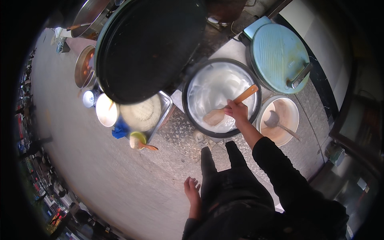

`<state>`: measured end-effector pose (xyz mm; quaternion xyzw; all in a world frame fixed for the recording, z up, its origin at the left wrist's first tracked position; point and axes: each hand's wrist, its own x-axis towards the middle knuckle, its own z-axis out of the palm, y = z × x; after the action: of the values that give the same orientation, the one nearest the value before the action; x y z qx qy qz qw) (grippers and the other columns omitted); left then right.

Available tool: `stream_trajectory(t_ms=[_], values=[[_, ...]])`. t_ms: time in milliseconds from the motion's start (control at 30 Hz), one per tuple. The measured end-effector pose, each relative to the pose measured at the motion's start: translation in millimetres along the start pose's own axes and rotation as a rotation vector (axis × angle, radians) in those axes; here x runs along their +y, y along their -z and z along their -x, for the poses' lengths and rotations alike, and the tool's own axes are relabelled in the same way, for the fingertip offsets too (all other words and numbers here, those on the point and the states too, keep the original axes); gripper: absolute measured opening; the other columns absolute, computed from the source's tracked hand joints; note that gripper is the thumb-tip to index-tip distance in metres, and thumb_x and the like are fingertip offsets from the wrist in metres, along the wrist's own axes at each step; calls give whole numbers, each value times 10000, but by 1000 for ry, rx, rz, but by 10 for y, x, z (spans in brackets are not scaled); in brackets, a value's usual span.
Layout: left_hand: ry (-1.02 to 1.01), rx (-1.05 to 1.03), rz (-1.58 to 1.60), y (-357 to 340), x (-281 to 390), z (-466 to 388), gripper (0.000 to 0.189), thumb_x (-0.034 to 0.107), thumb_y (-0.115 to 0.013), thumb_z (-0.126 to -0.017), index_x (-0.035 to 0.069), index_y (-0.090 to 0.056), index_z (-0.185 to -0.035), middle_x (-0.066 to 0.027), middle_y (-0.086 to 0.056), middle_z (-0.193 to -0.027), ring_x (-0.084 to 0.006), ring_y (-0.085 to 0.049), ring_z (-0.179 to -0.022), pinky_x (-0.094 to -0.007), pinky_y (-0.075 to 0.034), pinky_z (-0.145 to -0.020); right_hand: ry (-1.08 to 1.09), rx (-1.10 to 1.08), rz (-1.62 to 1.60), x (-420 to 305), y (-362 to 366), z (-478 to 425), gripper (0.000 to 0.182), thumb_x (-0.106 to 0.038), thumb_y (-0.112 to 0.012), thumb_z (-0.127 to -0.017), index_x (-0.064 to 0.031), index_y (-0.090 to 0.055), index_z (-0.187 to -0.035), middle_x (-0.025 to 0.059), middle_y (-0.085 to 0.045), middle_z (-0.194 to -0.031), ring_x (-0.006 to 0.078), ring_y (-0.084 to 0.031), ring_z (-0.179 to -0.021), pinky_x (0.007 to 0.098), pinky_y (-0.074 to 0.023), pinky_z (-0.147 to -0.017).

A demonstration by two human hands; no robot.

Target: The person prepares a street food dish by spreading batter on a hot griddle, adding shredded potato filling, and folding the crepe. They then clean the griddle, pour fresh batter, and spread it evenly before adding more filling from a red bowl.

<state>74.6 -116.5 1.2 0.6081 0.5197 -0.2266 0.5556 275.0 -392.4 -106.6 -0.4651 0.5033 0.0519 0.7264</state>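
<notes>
My right hand (237, 113) grips a flat wooden spatula (246, 93) by its handle. The spatula's broad blade (214, 117) rests on or just above a pale, glossy, batter-like layer inside a round, black-rimmed pan (185, 103). That layer looks thin and streaked, and its exact nature is unclear. Down beside my leg hangs my left hand (192, 188), empty, its fingers loosely bent and apart. Above and left of the pan looms a large black round lid (150, 51), tilted up and hiding what is behind it.
Right of the pan are a blue-lidded round griddle (279, 57) and a white bucket (295, 112) holding a metal ladle (271, 119). On the left stand a metal tray (165, 111) with a woven round (144, 112), a white bowl (106, 112), a yellow-green cup (138, 137) and a metal pot (78, 70).
</notes>
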Motion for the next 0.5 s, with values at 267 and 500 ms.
stream_trajectory(t_ms=[267,500], values=[[27,-7,14,-66,-2,-4,430,263,-481,-901,9,-408,-1241,-162,-510,-1142,-268,-525,-1036,-359,-472,-802,283,336,-48,-1124,955,-484,223,-159,-646,-811,32,-534,-843,118,-610,-690,180,-618,-537,265,-548,-499],[20,6,7,-109,43,-19,423,271,-485,-902,14,-418,-1231,-159,-517,-1134,-267,-530,-1023,-356,-472,-802,218,206,-45,-772,614,-320,216,-158,-642,-815,32,-543,-843,119,-611,-708,164,-612,-520,259,-542,-483]])
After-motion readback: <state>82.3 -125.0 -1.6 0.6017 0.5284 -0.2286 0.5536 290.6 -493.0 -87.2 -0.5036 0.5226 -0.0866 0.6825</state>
